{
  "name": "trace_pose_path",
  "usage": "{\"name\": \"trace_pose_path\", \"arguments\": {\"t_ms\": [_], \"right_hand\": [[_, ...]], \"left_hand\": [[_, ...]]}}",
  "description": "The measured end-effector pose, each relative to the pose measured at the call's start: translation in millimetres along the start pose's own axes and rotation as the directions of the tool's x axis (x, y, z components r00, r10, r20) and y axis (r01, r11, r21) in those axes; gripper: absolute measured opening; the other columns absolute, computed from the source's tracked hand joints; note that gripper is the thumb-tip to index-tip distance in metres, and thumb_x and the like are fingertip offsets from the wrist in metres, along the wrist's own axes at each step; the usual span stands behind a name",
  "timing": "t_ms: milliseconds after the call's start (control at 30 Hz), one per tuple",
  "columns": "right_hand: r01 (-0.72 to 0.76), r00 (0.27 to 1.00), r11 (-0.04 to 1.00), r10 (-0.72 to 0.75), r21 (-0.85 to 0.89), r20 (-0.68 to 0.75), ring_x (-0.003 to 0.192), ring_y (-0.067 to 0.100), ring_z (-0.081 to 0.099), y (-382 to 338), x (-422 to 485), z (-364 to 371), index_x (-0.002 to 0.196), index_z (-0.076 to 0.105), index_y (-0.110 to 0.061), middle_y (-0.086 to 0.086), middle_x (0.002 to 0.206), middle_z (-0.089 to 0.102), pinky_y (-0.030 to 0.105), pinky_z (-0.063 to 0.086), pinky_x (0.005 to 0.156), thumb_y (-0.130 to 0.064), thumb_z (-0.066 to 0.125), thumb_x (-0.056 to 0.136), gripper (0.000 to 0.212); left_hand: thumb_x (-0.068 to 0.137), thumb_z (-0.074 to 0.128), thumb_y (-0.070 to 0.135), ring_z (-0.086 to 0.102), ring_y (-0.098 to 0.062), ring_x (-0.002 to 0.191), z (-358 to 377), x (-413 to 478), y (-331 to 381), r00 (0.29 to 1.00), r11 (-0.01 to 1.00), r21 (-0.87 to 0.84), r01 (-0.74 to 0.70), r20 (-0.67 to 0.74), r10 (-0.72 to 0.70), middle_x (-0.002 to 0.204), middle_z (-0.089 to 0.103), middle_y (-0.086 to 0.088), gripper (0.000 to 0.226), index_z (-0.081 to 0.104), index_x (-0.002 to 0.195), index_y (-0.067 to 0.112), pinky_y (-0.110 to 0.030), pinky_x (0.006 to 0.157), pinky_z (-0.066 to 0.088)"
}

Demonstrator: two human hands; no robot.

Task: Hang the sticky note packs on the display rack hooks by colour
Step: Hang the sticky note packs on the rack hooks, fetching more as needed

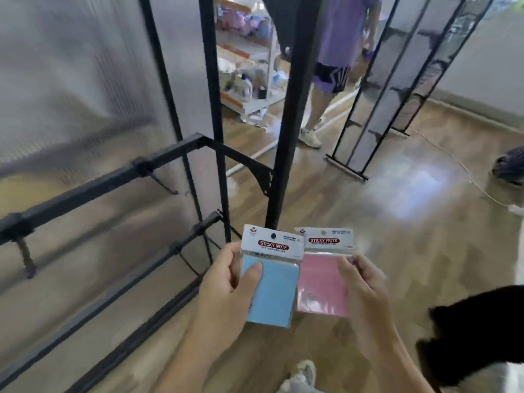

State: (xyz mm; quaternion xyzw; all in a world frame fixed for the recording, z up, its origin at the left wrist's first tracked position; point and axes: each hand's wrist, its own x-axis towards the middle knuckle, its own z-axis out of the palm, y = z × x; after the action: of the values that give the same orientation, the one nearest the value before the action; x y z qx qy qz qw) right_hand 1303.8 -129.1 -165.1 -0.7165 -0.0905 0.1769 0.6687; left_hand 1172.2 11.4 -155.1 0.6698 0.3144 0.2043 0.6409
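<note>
1. Head view, the hands: the left hand (pixel 226 282) gripped the blue pack (pixel 272 282), thumb laid flat on its front and fingers curled behind. This kept the card header and its hang hole (pixel 273 236) free above the hand.
2. The right hand (pixel 365 285) pinched the pink pack (pixel 323 279) along its right edge, thumb in front and fingers curled behind. Its header was also uncovered.
3. The two packs were held side by side and upright, faces toward the camera, the blue one slightly overlapping the pink. One colour per hand probably made sorting simple, since each pack could go to its own hook without swapping.
4. Both packs were in the air, low in the view and near the rack's corner post. Neither was on a hook yet.
5. Head view, the rack (pixel 93 185): its black crossbars ran away to the left in front of a ribbed translucent panel. A bare hook (pixel 163 181) stuck out from the upper bar and another (pixel 27 256) hung further left. No packs showed on any hook, so the colour rows seemed not yet begun.
6. The likely next step was to line a header hole up with a hook tip. The holes were small, so a tilted pack might miss.
7. Head view, beyond: a second rack (pixel 397 80) leaned at the right, and a bystander (pixel 340 38) in purple stood well apart by a shelf unit (pixel 246 66).
</note>
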Motion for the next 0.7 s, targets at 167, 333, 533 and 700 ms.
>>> {"name": "trace_pose_path", "arguments": {"t_ms": [167,333,533,700], "right_hand": [[0.006,0.994,1.000,-0.004,0.017,-0.108,0.061,0.012,0.063,-7.7,65.5,-70.4,0.077,0.066,-0.015,0.002,0.075,0.073,0.030,0.048,0.051,-0.015,0.056,0.097,0.022],[0.001,0.979,0.999,0.007,0.040,-0.206,0.069,0.017,0.068,-20.8,130.3,-139.9,0.081,0.065,-0.019,0.005,0.083,0.074,0.034,0.053,0.058,-0.016,0.055,0.098,0.020],[-0.035,0.960,0.995,0.059,0.093,-0.273,0.056,0.008,0.064,-25.7,201.1,-189.7,0.088,0.060,-0.011,-0.007,0.066,0.068,0.027,0.048,0.040,-0.015,0.048,0.100,0.018],[-0.038,0.950,0.995,0.065,0.092,-0.304,0.059,0.006,0.066,-23.6,278.5,-212.4,0.093,0.062,-0.010,-0.007,0.070,0.071,0.024,0.051,0.045,-0.013,0.048,0.100,0.017]], "left_hand": [[0.086,0.055,0.044,0.070,-0.024,0.081,96.6,58.9,10.6,0.994,0.998,0.037,-0.045,0.101,0.041,0.086,0.070,0.002,0.015,0.055,0.099,0.050,-0.048,0.068,0.058],[0.082,0.053,0.037,0.067,-0.025,0.078,183.7,115.1,23.9,0.986,0.998,-0.004,-0.069,0.153,0.069,0.084,0.069,-0.002,0.026,0.056,0.107,0.042,-0.032,0.059,0.054],[0.082,0.053,0.030,0.071,-0.016,0.079,258.8,180.8,37.6,0.968,0.998,-0.044,-0.054,0.245,0.063,0.093,0.074,0.004,0.033,0.054,0.115,0.030,-0.028,0.056,0.055],[0.082,0.052,0.034,0.071,-0.017,0.083,312.0,255.4,40.4,0.965,0.999,-0.033,-0.032,0.261,0.040,0.098,0.073,0.006,0.036,0.051,0.119,0.033,-0.034,0.061,0.058]]}}
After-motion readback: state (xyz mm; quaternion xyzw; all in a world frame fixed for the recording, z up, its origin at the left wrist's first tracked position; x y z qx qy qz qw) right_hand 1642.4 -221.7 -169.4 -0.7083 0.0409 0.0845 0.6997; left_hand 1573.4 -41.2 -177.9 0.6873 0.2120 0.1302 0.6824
